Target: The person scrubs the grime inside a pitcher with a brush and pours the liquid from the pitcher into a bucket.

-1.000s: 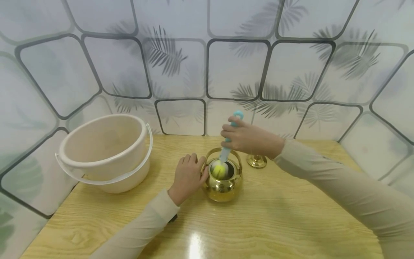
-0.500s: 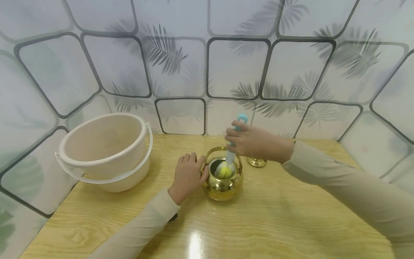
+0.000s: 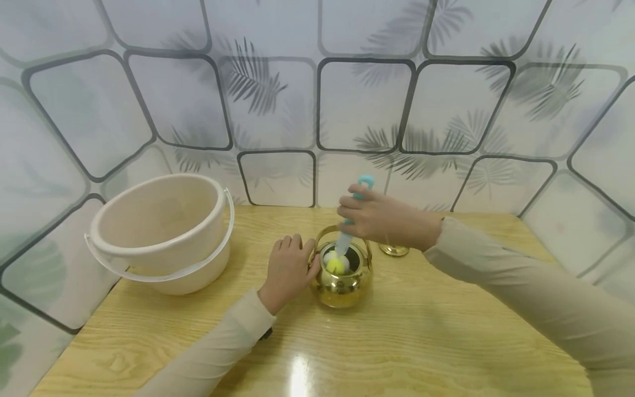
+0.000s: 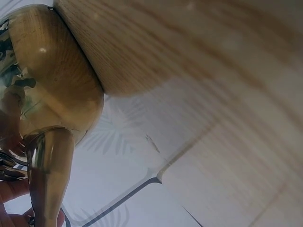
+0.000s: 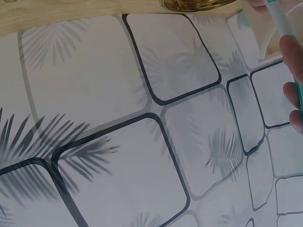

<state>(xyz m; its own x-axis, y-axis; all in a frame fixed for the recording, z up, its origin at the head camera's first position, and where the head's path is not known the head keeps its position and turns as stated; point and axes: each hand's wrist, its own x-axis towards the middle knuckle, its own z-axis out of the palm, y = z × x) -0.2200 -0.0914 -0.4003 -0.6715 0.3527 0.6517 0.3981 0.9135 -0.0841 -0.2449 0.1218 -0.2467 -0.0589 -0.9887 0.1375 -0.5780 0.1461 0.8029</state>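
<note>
- I see the round, shiny gold metal kettle standing upright near the middle of the pale wooden table.
- The person's left hand is at the kettle's side, with its fingers curled on the shiny gold spout.
- The person's right hand is clamped on the long brush with a pale blue and whitish handle.
- The soft yellow and white sponge end sits in the kettle's round mouth, just under the arched gold handle.
- To do this wash well, I would hold the spout firmly so the kettle can't slide or tip.
- I would push the sponge right down, turn it slowly, and rub all round the inside wall. Rubbing too hard might rock the kettle, I think.
- I would also mind the arched handle, because the brush could bump it.
- From the head, I can see the sponge in the mouth, the big cream plastic bucket on the left, and a round gold metal base partly behind the right arm.
- Only the left wrist view shows me the spout, which the hand hides from above.
- The right wrist view shows fingertips wrapped on the brush up close, but no sponge. A gold edge peeks in at the top; I can't tell what it belongs to.
</note>
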